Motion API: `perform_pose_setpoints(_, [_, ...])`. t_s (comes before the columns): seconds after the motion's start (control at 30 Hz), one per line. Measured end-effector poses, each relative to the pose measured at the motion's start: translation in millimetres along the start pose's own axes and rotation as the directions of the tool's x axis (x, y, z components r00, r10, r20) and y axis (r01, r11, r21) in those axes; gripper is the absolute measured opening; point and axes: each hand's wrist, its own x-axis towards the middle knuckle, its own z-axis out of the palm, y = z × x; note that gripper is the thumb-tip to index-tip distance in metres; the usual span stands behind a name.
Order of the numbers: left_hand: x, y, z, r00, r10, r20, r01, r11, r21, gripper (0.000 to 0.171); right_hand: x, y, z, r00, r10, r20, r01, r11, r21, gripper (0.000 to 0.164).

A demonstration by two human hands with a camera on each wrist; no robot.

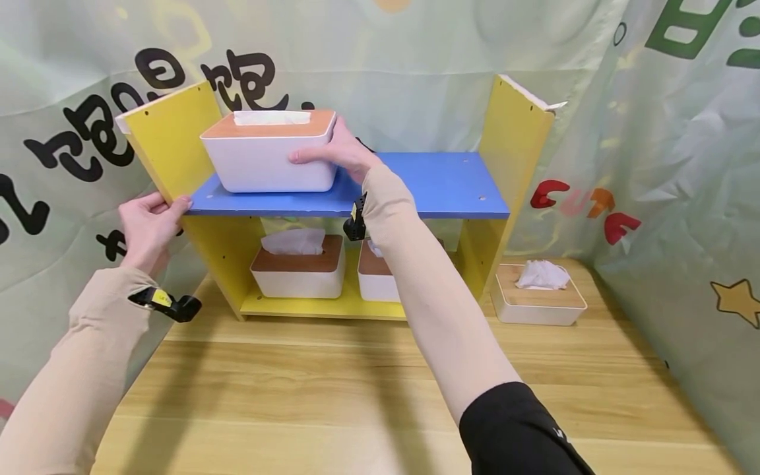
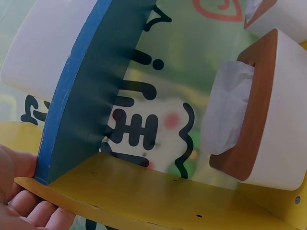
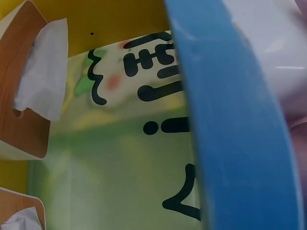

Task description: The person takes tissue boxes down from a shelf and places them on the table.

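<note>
My right hand [image 1: 346, 150] grips the right end of a white tissue box [image 1: 267, 161] with a wooden lid, thumb on its front face. The box is upright at the left end of the blue shelf board [image 1: 439, 181], and a tissue lies along its lid slot. At the shelf unit's left side, my left hand [image 1: 148, 221] holds the edge of the yellow side panel [image 2: 144, 191], its thumb by the blue board's corner and its fingers around the outside. In the right wrist view, the blue board covers much of the right hand and box.
Below the blue board, a second tissue box [image 1: 299, 274] stands on the yellow bottom shelf. Another tissue box [image 1: 378, 285] beside it is partly hidden by my right forearm. On the wooden table [image 1: 309, 396], a tissue box [image 1: 539, 305] sits right of the unit. Printed cloth [image 1: 415, 39] hangs behind.
</note>
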Motion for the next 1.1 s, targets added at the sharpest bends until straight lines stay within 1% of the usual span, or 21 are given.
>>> perform_pose_setpoints(0.07, [-0.1, 0.2, 0.3, 1.0, -0.001, 0.003, 0.001, 1.0, -0.015, 0.045, 0.4, -0.5, 0.4, 1.0, -0.006, 0.002, 0.006, 1.0, 0.0, 0.089])
perform_pose_setpoints(0.2, [-1.0, 0.6, 0.9, 1.0, 0.001, -0.002, -0.001, 1.0, -0.006, 0.046, 0.5, -2.0, -0.3, 1.0, 0.005, -0.007, -0.006, 1.0, -0.012, 0.087])
perform_pose_setpoints(0.37, [-1.1, 0.6, 1.8, 1.0, 0.004, 0.006, -0.004, 1.0, 0.001, 0.056, 0.6, -2.9, -1.1, 1.0, 0.01, -0.008, -0.01, 1.0, -0.002, 0.08])
perform_pose_setpoints(0.47, [-0.5, 0.1, 1.7, 1.0, 0.0, 0.014, 0.0, 1.0, 0.013, 0.06, 0.9, -2.2, -1.1, 1.0, 0.014, -0.013, -0.014, 1.0, -0.001, 0.08])
perform_pose_setpoints(0.6, [-0.4, -1.0, 0.5, 1.0, -0.009, 0.019, 0.009, 1.0, 0.01, 0.061, 2.0, -0.9, -0.9, 0.999, 0.032, -0.022, -0.032, 0.999, -0.009, 0.087])
perform_pose_setpoints(0.67, [-0.5, -1.3, 0.1, 1.0, -0.009, 0.017, 0.009, 1.0, 0.005, 0.06, 2.8, -0.1, -0.8, 0.999, 0.03, -0.021, -0.031, 1.0, -0.008, 0.088])
perform_pose_setpoints(0.77, [-0.6, -1.3, 0.2, 1.0, -0.004, 0.013, 0.003, 1.0, 0.005, 0.057, 3.5, 1.6, -0.4, 1.0, 0.014, -0.017, -0.014, 1.0, 0.006, 0.085])
perform_pose_setpoints(0.9, [-0.9, -1.3, 0.9, 1.0, 0.0, 0.014, 0.0, 1.0, 0.009, 0.057, 4.2, 4.2, 0.0, 1.0, -0.02, -0.008, 0.021, 0.999, 0.042, 0.076])
perform_pose_setpoints(1.0, [-1.2, -0.8, 1.1, 1.0, 0.001, 0.015, -0.001, 1.0, 0.013, 0.058, 4.6, 4.7, 0.5, 0.999, -0.046, 0.007, 0.045, 0.998, 0.049, 0.07])
perform_pose_setpoints(1.1, [-1.6, 0.3, 0.8, 1.0, -0.003, 0.011, 0.003, 1.0, 0.005, 0.057, 4.8, 3.8, 1.3, 0.999, -0.043, 0.01, 0.043, 0.998, 0.042, 0.071])
